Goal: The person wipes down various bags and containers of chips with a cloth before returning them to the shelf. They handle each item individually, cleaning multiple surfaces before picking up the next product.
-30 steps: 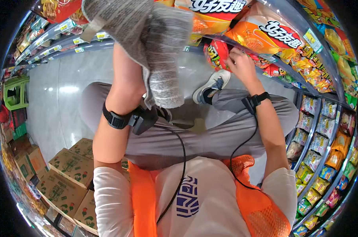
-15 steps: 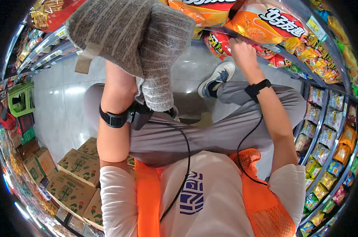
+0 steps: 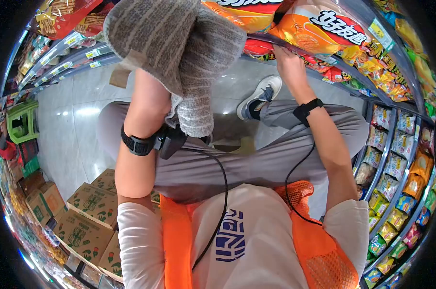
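A grey striped towel (image 3: pixel 198 72) is draped over my left hand and hangs from it at the upper middle. It covers the fingers, so their pose is hidden; only the wrist and forearm show below. My right hand (image 3: pixel 291 70) reaches to a low shelf at the upper right, its fingers bent together and their tips hidden under the shelf edge. A red snack bag (image 3: pixel 259 46) lies against these fingers, mostly inside the shelf. Above it, large orange snack bags (image 3: pixel 307 33) stand on the upper shelf.
Shelves of small snack packets (image 3: pixel 396 166) curve along the right side. Cardboard boxes (image 3: pixel 85 236) are stacked at the lower left, with a green crate (image 3: pixel 23 121) behind them. My shoe (image 3: pixel 260 96) rests on the tiled floor (image 3: pixel 69 130). A black cable (image 3: pixel 224 192) crosses my shirt.
The red snack bag has gone further into the shelf, with my right hand moving slightly left along it. The towel and my left arm have shifted a little to the right.
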{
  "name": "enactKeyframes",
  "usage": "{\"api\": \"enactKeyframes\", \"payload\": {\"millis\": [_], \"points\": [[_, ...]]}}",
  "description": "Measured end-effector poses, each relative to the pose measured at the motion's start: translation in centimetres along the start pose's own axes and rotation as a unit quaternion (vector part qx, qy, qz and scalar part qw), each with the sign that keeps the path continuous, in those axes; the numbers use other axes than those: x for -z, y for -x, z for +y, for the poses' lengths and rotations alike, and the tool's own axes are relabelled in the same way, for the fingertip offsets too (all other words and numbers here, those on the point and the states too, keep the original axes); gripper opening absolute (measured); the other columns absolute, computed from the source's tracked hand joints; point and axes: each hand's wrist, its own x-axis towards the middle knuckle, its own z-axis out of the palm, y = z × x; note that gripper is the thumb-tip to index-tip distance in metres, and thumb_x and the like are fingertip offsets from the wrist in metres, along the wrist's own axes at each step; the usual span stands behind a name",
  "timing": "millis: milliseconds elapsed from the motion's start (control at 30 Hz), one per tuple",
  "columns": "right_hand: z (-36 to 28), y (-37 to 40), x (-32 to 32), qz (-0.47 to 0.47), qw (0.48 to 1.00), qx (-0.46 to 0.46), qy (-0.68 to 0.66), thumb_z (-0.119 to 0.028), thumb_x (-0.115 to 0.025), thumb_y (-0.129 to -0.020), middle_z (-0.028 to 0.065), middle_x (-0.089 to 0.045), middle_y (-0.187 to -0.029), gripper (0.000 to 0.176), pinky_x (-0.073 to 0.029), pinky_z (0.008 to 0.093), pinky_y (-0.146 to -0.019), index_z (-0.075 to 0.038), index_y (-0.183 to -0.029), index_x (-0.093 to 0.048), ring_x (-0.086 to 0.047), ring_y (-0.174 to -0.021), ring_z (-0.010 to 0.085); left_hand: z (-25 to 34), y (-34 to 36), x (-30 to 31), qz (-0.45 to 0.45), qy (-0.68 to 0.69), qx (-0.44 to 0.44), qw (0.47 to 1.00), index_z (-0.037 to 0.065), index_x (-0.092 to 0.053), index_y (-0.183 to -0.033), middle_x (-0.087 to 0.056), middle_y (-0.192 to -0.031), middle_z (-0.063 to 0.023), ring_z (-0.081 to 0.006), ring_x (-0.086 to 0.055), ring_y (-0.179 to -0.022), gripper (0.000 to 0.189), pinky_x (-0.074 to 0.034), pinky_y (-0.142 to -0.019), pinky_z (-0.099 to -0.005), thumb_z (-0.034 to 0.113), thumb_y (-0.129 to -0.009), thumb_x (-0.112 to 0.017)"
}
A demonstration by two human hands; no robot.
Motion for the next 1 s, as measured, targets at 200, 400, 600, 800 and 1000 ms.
{"api": "enactKeyframes", "payload": {"millis": [200, 400, 600, 800, 1000], "points": [[0.7, -0.1, -0.9, 0.003, 0.995, -0.030, -0.098, -0.012, -0.058, -0.092, 0.0209, -0.066, -0.104, 0.026, -0.054, 0.0476, -0.076, -0.001, -0.115, -0.061, -0.064, -0.089, 0.0415, -0.2, 0.0, 0.0, -0.001, -0.010, 0.004, 1.000, 0.000, -0.049, -0.133, -0.060, -0.124, -0.0131, -0.0251, -0.063, -0.108, 0.053, -0.055, -0.090, -0.0407, 0.043, -0.102, -0.042], [0.2, 1.2, -2.9, -0.028, 0.990, -0.040, -0.130, -0.018, -0.065, -0.089, 0.0279, -0.046, -0.136, 0.059, -0.046, 0.0488, -0.094, -0.003, -0.141, -0.041, -0.051, -0.118, 0.0462, -0.5, 0.1, 0.0, 0.006, -0.026, 0.008, 1.000, 0.000, -0.048, -0.134, -0.060, -0.125, -0.0136, -0.0256, -0.063, -0.108, 0.055, -0.055, -0.090, -0.0413, 0.044, -0.102, -0.042], [1.9, 0.1, -3.3, -0.094, 0.991, 0.007, -0.093, -0.020, -0.066, -0.086, 0.0267, -0.046, -0.134, 0.062, -0.047, 0.0496, -0.091, -0.007, -0.141, -0.040, -0.052, -0.115, 0.0457, -0.7, 0.0, -0.2, 0.004, -0.031, 0.008, 0.999, 0.000, -0.048, -0.134, -0.059, -0.126, -0.0134, -0.0255, -0.062, -0.109, 0.054, -0.054, -0.091, -0.0412, 0.043, -0.102, -0.043], [3.2, -1.5, -4.8, -0.163, 0.979, -0.021, -0.124, -0.024, -0.061, -0.088, 0.0253, -0.061, -0.115, 0.049, -0.049, 0.0515, -0.089, -0.008, -0.132, -0.046, -0.059, -0.104, 0.0437, -0.5, -0.1, -0.5, -0.004, -0.016, 0.005, 1.000, 0.002, -0.048, -0.136, -0.059, -0.128, -0.0120, -0.0240, -0.060, -0.112, 0.050, -0.052, -0.094, -0.0397, 0.038, -0.102, -0.044], [5.0, -1.7, -6.7, -0.112, 0.991, -0.011, -0.068, -0.027, -0.060, -0.089, 0.0259, -0.062, -0.112, 0.045, -0.048, 0.0524, -0.089, -0.007, -0.127, -0.050, -0.060, -0.103, 0.0437, -0.6, -0.2, -0.7, -0.010, -0.002, 0.004, 1.000, 0.003, -0.048, -0.137, -0.058, -0.130, -0.0106, -0.0225, -0.058, -0.115, 0.046, -0.050, -0.096, -0.0382, 0.034, -0.103, -0.045]]}}
